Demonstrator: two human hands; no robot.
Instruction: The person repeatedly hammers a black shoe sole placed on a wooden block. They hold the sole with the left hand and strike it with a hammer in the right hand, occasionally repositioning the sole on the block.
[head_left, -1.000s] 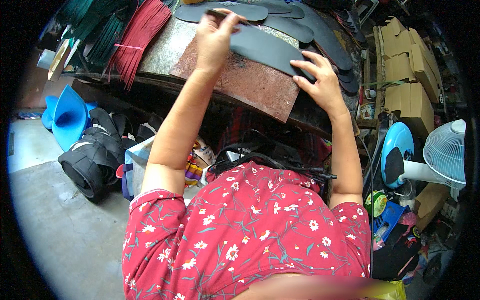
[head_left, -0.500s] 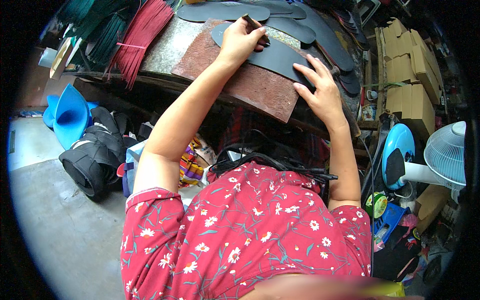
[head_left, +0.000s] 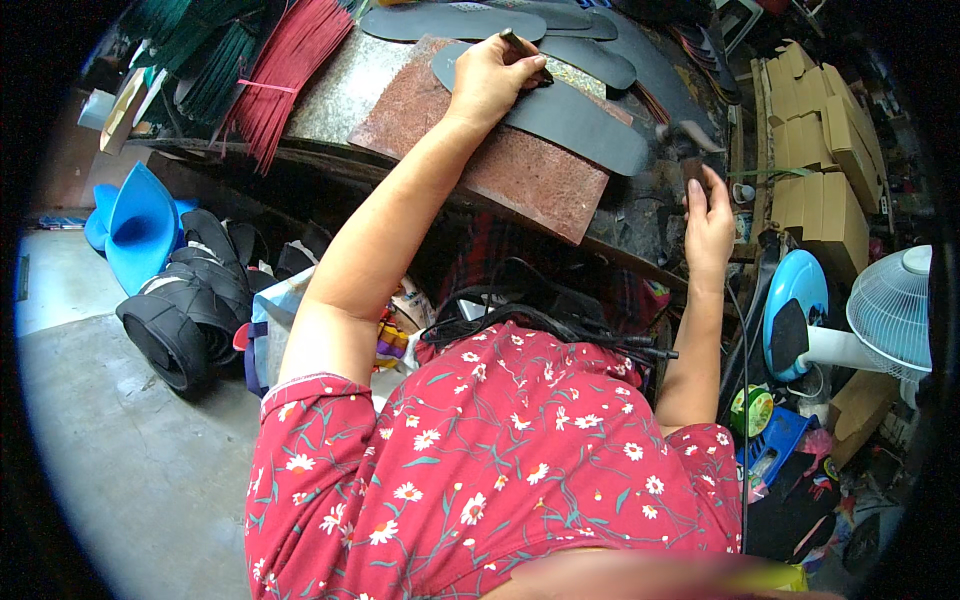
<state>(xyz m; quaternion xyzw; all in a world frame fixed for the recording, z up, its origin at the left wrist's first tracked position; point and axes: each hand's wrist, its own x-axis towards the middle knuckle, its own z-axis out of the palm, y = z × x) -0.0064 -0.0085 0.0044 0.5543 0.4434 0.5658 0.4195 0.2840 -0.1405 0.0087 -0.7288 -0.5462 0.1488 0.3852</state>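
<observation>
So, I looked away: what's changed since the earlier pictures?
The right hand has let go of the dark sole and moved right, to a brown handle it seems to grip. The left hand, holding a dark pen-like stick, has shifted right along the sole. The sole and reddish board stayed put.

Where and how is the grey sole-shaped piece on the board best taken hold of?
Probably pinch the sole-shaped piece by its right end, coming from the right: that end juts past the reddish board, while the left hand covers part nearer the other.
</observation>
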